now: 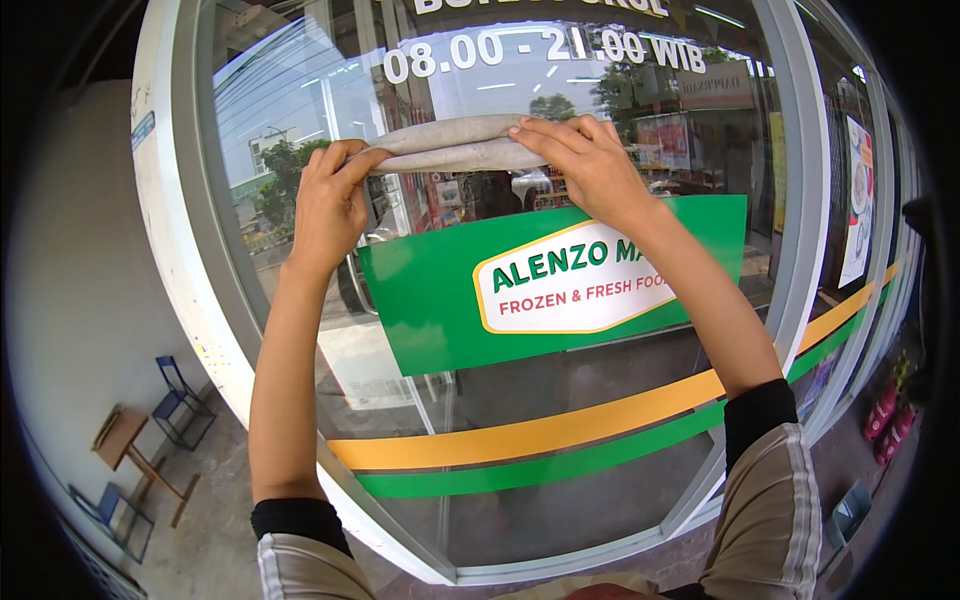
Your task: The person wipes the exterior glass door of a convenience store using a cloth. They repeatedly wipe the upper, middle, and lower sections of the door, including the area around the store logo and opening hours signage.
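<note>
A rolled or folded grey cloth (pixel 457 142) stretches between my two hands in front of a large glass shop window (pixel 585 390). My left hand (pixel 334 195) pinches its left end between thumb and fingers. At the other end, my right hand (pixel 589 165) grips the cloth with fingertips along its top. The cloth lies roughly level and appears to touch the pane. Just below it, a green sign panel (pixel 420 315) with a white lettered field is on the glass; my right forearm covers part of it. White lettering (pixel 480 56) runs above the cloth.
A pale frame (pixel 225 300) borders the pane. Orange (pixel 525 442) and green stripes cross it lower down. At left stand a small wooden table (pixel 124 439) and blue chairs (pixel 176 397) by a wall. Pink gas cylinders (pixel 885 420) and a grey container (pixel 851 514) are at right.
</note>
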Demonstrator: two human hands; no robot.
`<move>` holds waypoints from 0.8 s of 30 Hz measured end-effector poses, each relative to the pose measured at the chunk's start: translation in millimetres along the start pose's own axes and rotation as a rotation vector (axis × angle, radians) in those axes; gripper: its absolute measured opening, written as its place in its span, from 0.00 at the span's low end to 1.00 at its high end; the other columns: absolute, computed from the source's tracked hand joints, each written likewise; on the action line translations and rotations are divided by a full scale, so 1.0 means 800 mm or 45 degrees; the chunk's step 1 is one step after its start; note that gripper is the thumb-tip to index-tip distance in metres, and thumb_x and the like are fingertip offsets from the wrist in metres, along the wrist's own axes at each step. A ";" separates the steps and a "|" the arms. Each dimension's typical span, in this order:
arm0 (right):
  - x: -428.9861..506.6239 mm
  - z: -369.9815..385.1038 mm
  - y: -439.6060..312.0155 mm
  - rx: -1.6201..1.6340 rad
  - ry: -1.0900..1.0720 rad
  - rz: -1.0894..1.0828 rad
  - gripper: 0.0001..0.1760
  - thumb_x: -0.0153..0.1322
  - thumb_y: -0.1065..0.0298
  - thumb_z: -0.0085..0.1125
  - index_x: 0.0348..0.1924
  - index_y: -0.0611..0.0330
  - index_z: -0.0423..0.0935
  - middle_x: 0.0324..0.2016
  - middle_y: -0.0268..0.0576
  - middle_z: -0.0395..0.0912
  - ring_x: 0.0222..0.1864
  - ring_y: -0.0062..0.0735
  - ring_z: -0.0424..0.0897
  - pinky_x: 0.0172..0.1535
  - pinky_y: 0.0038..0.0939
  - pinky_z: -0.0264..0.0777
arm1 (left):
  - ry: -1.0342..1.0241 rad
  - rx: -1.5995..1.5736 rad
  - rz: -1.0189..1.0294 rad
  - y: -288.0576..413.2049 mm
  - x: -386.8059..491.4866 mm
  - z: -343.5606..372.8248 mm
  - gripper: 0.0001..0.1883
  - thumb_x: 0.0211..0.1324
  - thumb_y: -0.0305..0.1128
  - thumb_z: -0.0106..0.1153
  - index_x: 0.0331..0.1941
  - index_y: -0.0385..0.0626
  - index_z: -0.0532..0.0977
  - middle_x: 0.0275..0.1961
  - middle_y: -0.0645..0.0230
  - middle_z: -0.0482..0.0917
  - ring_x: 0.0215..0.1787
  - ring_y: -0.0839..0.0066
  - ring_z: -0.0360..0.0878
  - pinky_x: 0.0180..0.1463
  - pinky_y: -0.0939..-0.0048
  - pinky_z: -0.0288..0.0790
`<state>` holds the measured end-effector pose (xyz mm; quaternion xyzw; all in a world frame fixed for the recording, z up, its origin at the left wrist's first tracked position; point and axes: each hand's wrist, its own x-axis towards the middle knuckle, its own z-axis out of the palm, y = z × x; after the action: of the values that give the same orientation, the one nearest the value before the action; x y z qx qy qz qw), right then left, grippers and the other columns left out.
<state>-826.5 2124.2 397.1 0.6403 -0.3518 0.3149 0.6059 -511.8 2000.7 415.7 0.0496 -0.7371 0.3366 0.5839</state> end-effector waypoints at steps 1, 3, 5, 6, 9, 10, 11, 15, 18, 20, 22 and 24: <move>-0.010 0.000 -0.006 0.002 -0.010 0.012 0.39 0.63 0.86 0.56 0.65 0.42 0.75 0.65 0.23 0.76 0.50 0.34 0.74 0.55 0.37 0.66 | -0.020 0.010 -0.010 0.006 -0.009 0.000 0.25 0.49 0.12 0.55 0.49 0.50 0.83 0.48 0.67 0.81 0.47 0.61 0.76 0.51 0.61 0.69; -0.027 0.001 -0.020 0.009 -0.030 0.032 0.39 0.63 0.85 0.57 0.66 0.41 0.75 0.65 0.23 0.76 0.51 0.34 0.74 0.56 0.36 0.65 | -0.062 0.029 -0.029 0.017 -0.026 -0.001 0.26 0.48 0.11 0.56 0.50 0.51 0.83 0.48 0.68 0.81 0.47 0.61 0.76 0.50 0.61 0.69; -0.045 -0.001 -0.034 0.031 -0.061 0.055 0.37 0.64 0.82 0.59 0.66 0.42 0.75 0.65 0.23 0.75 0.52 0.33 0.75 0.56 0.37 0.65 | -0.070 0.036 -0.012 0.026 -0.043 -0.001 0.27 0.46 0.12 0.57 0.50 0.52 0.83 0.49 0.69 0.81 0.48 0.62 0.76 0.49 0.62 0.69; -0.054 -0.002 -0.041 0.031 -0.071 0.057 0.37 0.64 0.82 0.59 0.66 0.42 0.75 0.66 0.24 0.75 0.52 0.32 0.75 0.56 0.38 0.65 | -0.070 0.030 -0.011 0.031 -0.052 0.000 0.27 0.46 0.12 0.57 0.50 0.52 0.83 0.49 0.69 0.81 0.48 0.62 0.76 0.49 0.62 0.69; -0.080 -0.011 -0.059 0.023 -0.144 0.084 0.37 0.64 0.83 0.60 0.66 0.43 0.75 0.67 0.24 0.74 0.53 0.32 0.75 0.56 0.38 0.66 | -0.100 0.027 -0.012 0.047 -0.078 0.002 0.27 0.44 0.14 0.58 0.50 0.53 0.83 0.50 0.70 0.80 0.49 0.63 0.76 0.49 0.63 0.69; -0.087 -0.013 -0.065 0.020 -0.174 0.104 0.38 0.63 0.83 0.60 0.66 0.44 0.75 0.67 0.24 0.73 0.53 0.32 0.75 0.56 0.37 0.66 | -0.107 0.032 -0.016 0.052 -0.087 0.003 0.27 0.44 0.15 0.59 0.50 0.54 0.83 0.50 0.70 0.80 0.50 0.64 0.76 0.50 0.63 0.69; -0.092 -0.013 -0.070 0.014 -0.207 0.123 0.38 0.63 0.83 0.60 0.66 0.44 0.75 0.68 0.24 0.73 0.53 0.32 0.75 0.57 0.37 0.66 | -0.115 0.036 -0.020 0.057 -0.096 0.003 0.28 0.43 0.15 0.59 0.50 0.54 0.83 0.51 0.70 0.80 0.50 0.64 0.76 0.50 0.63 0.68; -0.110 -0.009 -0.084 0.019 -0.138 0.130 0.39 0.63 0.83 0.62 0.66 0.43 0.75 0.68 0.24 0.73 0.54 0.32 0.75 0.58 0.37 0.66 | -0.125 0.008 -0.070 0.072 -0.121 0.006 0.27 0.43 0.16 0.59 0.51 0.53 0.83 0.51 0.71 0.80 0.51 0.65 0.76 0.51 0.63 0.68; -0.133 -0.010 -0.101 -0.013 -0.151 0.143 0.39 0.61 0.82 0.63 0.65 0.43 0.76 0.67 0.24 0.74 0.55 0.32 0.75 0.58 0.37 0.67 | -0.145 -0.038 -0.082 0.085 -0.143 0.006 0.28 0.43 0.14 0.57 0.50 0.53 0.83 0.51 0.71 0.80 0.50 0.64 0.76 0.49 0.62 0.67; -0.152 -0.012 -0.115 0.021 -0.154 0.164 0.40 0.60 0.82 0.63 0.66 0.43 0.77 0.67 0.23 0.74 0.55 0.32 0.75 0.58 0.36 0.67 | -0.171 -0.083 -0.099 0.095 -0.162 0.005 0.29 0.43 0.13 0.56 0.50 0.54 0.83 0.50 0.71 0.80 0.50 0.63 0.75 0.49 0.62 0.67; -0.173 -0.016 -0.132 0.003 -0.217 0.189 0.39 0.61 0.82 0.63 0.66 0.43 0.77 0.67 0.23 0.74 0.55 0.32 0.75 0.58 0.36 0.67 | -0.236 -0.075 -0.100 0.107 -0.183 0.003 0.29 0.42 0.15 0.59 0.52 0.54 0.83 0.52 0.72 0.80 0.52 0.65 0.75 0.50 0.62 0.67; -0.194 -0.018 -0.150 0.032 -0.239 0.226 0.38 0.62 0.83 0.61 0.65 0.42 0.77 0.67 0.22 0.74 0.55 0.32 0.75 0.58 0.35 0.67 | -0.282 -0.101 -0.120 0.119 -0.205 0.002 0.29 0.42 0.16 0.61 0.52 0.54 0.82 0.53 0.74 0.79 0.53 0.66 0.74 0.51 0.62 0.67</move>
<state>-812.4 2151.6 202.5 0.6408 -0.4585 0.3104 0.5318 -506.5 2020.3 226.9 0.0979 -0.8066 0.2717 0.5157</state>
